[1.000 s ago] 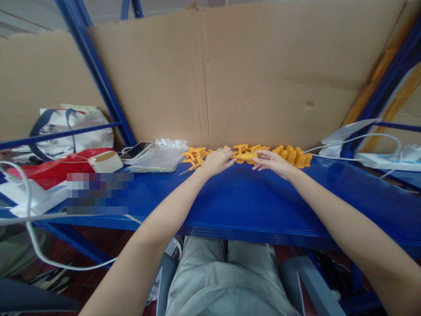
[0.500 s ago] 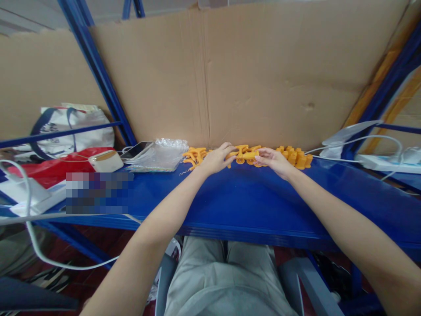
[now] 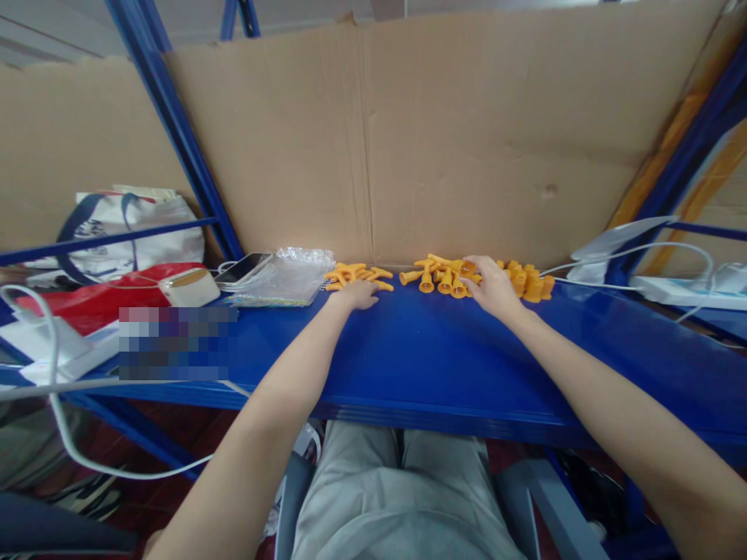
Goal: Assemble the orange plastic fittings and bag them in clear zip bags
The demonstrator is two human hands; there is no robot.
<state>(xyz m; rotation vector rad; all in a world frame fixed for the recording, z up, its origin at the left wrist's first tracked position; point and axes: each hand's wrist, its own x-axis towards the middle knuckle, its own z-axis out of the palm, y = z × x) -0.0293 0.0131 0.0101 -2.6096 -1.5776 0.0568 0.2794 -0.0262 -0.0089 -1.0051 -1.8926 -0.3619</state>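
Observation:
My left hand (image 3: 360,295) rests low at the near side of a small heap of orange branched pieces (image 3: 348,272). Its visible fingers reach forward, slightly apart, and touch or almost touch the pieces; the far fingertips are partly hidden. On the right, my right hand (image 3: 493,284) has its thumb and fingers around an orange piece with a flared end (image 3: 468,267). Several similar orange flared pieces (image 3: 444,281) lie in a row just left of that hand. Behind it, to the right, orange stub-shaped parts (image 3: 532,285) stand close together.
The blue shelf top (image 3: 408,358) carries everything, with a cardboard sheet (image 3: 467,140) upright behind. Clear plastic bags (image 3: 285,278), a phone (image 3: 245,268) and a red bag (image 3: 128,292) lie on the left. A white power strip (image 3: 689,288) with cables sits far right.
My hands have moved apart: the left went left and down to the branched pieces, the right slightly right. The orange piece between them is now at my right hand only.

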